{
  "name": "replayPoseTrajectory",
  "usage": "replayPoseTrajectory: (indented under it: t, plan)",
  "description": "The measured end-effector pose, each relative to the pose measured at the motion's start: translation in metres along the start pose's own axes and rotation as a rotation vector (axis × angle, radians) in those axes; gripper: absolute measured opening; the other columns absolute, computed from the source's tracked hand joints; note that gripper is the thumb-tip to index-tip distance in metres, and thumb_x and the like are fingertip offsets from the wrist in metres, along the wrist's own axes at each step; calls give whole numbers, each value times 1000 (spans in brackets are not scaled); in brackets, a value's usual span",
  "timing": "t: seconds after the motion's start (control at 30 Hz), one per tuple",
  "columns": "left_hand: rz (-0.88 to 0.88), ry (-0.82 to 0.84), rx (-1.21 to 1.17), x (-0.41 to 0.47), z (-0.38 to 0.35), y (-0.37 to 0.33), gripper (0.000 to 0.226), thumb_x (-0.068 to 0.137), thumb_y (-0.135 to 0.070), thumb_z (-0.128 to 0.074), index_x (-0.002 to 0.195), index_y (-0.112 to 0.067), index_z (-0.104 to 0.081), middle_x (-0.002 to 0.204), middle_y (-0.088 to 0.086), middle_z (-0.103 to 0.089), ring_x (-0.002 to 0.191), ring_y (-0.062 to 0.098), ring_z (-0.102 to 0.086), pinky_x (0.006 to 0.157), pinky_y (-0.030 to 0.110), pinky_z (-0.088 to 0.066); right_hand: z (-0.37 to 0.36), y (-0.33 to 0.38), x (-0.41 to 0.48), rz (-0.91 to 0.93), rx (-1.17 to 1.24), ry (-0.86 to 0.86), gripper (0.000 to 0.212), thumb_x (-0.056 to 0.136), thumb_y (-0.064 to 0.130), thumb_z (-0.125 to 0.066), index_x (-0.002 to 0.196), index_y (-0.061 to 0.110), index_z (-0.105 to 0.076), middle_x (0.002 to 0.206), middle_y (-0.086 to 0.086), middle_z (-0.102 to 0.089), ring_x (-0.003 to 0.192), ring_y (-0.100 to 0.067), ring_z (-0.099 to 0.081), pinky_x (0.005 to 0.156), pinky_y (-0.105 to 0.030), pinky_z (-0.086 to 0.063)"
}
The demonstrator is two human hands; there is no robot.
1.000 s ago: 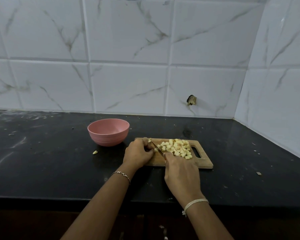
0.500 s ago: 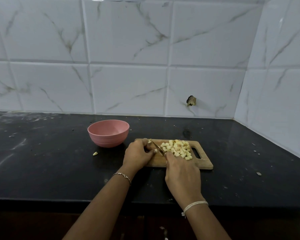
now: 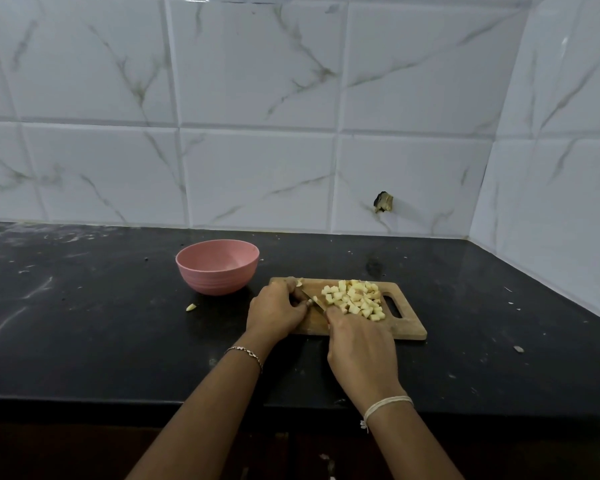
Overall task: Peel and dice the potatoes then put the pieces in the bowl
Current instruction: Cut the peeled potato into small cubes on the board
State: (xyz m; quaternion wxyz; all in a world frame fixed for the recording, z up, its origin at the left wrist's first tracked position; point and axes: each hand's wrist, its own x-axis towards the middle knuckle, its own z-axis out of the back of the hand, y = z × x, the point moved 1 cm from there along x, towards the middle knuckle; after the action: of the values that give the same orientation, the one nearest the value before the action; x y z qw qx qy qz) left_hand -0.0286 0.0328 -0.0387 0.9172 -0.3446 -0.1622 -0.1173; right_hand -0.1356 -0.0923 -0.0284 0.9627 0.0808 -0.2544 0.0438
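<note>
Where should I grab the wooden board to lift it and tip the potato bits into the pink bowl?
Probably by the handle hole at the right end of the board, coming from the right. Fingers can hook through it, and the bowl sits past the left end, so lifting there would slide the potato bits that way.

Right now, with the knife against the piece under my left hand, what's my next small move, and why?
Probably press the knife down through the potato piece: the left hand pinches it on the cutting board, and the right hand grips the knife against it.
</note>
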Motion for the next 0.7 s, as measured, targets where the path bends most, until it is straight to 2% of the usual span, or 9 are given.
replayPoseTrajectory:
  t: [0.13,0.27,0.33,0.43,0.5,0.57,0.63,0.7]
  plan:
    - [31,-25,46,-1,-1,-2,16,85,-37,-68,83,-21,-66,81,-13,-61,82,13,-61,77,33,-50,5,-2,-5,6,-6,16,24,100,20,-45,123,24,-49,101,4,-62,89,-14,-60,72,-26,-42]
    - [29,-26,91,-1,-2,-5,15,86,-40,-67,84,-26,-63,92,-9,-65,88,14,-63,76,30,-48,8,-14,-13,-68,-15,-3,28,99,21,-47,125,28,-48,96,8,-61,85,-11,-59,70,-26,-48]
    - [1,-28,110,0,-2,-7,14,86,-41,-66,82,-28,-62,87,-12,-63,87,12,-63,75,29,-46,8,-19,-15,-110,-6,-34,29,100,23,-46,128,30,-47,91,9,-60,78,-9,-58,64,-23,-47]
    - [-78,22,119,1,-5,-12,14,87,-44,-65,86,-30,-68,82,-16,-59,88,9,-58,85,34,-47,8,-21,-17,-143,12,-75,29,100,25,-45,128,31,-47,86,10,-60,72,-7,-55,57,-21,-39]
    - [-147,97,112,2,-8,-15,17,89,-45,-64,97,-33,-73,86,-15,-65,87,5,-57,80,29,-45,7,-22,-16,-170,23,-78,30,100,27,-46,130,31,-45,86,10,-60,73,-7,-56,58,-22,-41]
    - [-181,125,87,2,-10,-18,16,89,-43,-63,100,-37,-74,96,-15,-69,84,1,-55,75,25,-42,8,-23,-14,-213,28,-88,30,100,28,-47,130,30,-41,83,10,-59,73,-7,-57,58,-22,-45]
    - [-178,51,11,4,-10,-20,10,88,-38,-66,93,-37,-75,99,-15,-66,85,1,-54,80,26,-43,8,-24,-13,-239,5,-118,27,101,29,-47,127,28,-40,78,10,-55,69,-5,-57,58,-21,-49]
    - [-215,-59,-65,6,-7,-21,7,84,-32,-71,84,-39,-71,99,-17,-60,91,0,-52,90,30,-38,10,-23,-14,-248,-16,-131,25,101,30,-46,125,27,-39,78,10,-55,66,-5,-55,58,-20,-50]
